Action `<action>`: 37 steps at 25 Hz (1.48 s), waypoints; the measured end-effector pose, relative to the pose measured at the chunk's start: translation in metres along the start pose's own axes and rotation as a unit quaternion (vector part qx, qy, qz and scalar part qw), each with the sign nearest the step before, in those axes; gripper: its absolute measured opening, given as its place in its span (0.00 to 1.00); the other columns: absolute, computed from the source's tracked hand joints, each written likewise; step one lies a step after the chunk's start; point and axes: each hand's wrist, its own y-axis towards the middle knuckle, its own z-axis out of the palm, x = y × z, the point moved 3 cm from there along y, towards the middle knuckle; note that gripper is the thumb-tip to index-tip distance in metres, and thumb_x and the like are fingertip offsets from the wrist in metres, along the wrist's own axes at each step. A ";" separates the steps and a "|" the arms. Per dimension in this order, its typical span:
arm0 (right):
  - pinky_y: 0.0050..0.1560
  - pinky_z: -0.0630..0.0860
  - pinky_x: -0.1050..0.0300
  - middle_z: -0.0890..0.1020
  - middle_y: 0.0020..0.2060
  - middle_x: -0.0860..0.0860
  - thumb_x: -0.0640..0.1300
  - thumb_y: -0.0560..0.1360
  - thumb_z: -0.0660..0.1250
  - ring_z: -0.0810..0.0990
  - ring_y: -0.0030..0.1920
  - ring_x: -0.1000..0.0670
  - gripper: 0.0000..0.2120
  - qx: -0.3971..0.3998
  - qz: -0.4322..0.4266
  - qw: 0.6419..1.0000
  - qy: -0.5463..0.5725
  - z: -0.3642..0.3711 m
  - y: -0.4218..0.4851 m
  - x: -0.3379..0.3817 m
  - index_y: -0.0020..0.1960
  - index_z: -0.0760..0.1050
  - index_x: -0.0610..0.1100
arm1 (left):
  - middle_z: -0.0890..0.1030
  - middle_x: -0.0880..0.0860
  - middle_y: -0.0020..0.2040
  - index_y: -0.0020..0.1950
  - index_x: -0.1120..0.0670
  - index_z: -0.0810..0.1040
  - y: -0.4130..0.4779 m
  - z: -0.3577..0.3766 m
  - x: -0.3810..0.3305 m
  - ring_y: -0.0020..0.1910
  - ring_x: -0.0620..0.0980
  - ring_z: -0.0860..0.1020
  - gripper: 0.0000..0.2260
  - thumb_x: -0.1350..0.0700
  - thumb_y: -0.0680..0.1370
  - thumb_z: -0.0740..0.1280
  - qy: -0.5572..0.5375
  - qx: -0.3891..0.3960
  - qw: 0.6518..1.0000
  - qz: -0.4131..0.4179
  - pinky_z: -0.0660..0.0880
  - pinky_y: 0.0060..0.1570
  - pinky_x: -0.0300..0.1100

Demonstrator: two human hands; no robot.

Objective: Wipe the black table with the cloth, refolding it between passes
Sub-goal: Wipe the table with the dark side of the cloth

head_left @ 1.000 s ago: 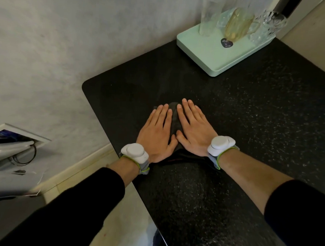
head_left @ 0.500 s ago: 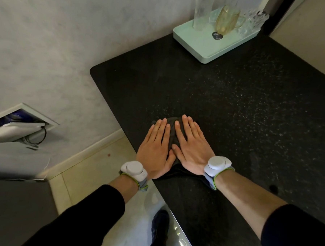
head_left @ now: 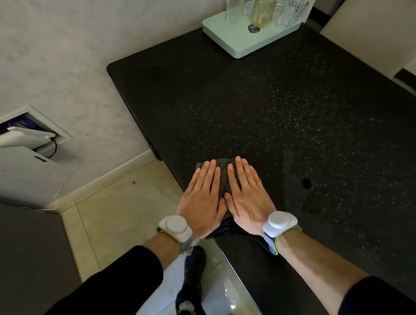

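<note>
Flat, 2 hands, left hand (head_left: pixel 201 202) and right hand (head_left: pixel 245 202), fingers straight, press dark folded cloth (head_left: pixel 222 179) on speckled black table (head_left: pixel 300 119).

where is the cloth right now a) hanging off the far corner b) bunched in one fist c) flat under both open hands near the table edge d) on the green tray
c: the dark cloth lies on the black table by its near edge, pressed under the left hand and right hand, whose fingers are straight.
</note>
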 end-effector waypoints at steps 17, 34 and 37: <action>0.79 0.55 0.43 0.51 0.80 0.36 0.50 0.84 0.46 0.48 0.81 0.40 0.30 -0.045 0.106 0.993 0.024 0.001 0.014 -0.081 0.80 0.51 0.33 | 0.50 0.61 0.82 0.81 0.63 0.50 0.095 0.001 -0.046 0.82 0.56 0.48 0.28 0.48 0.85 0.44 -0.007 -0.006 0.998 0.069 0.51 0.79 0.53; 0.81 0.50 0.43 0.52 0.80 0.34 0.51 0.82 0.40 0.51 0.80 0.36 0.32 -0.080 0.215 0.972 0.055 -0.007 0.131 -0.195 0.79 0.50 0.32 | 0.56 0.61 0.81 0.80 0.64 0.56 0.289 0.002 -0.044 0.81 0.57 0.53 0.30 0.48 0.82 0.41 -0.038 -0.029 0.987 0.154 0.52 0.79 0.53; 0.80 0.51 0.42 0.51 0.80 0.34 0.51 0.83 0.41 0.49 0.81 0.37 0.31 -0.077 0.202 0.975 0.058 -0.006 0.109 -0.185 0.79 0.50 0.31 | 0.55 0.61 0.81 0.80 0.64 0.55 0.264 0.003 -0.051 0.81 0.57 0.52 0.30 0.48 0.82 0.42 -0.045 -0.027 0.985 0.164 0.51 0.79 0.53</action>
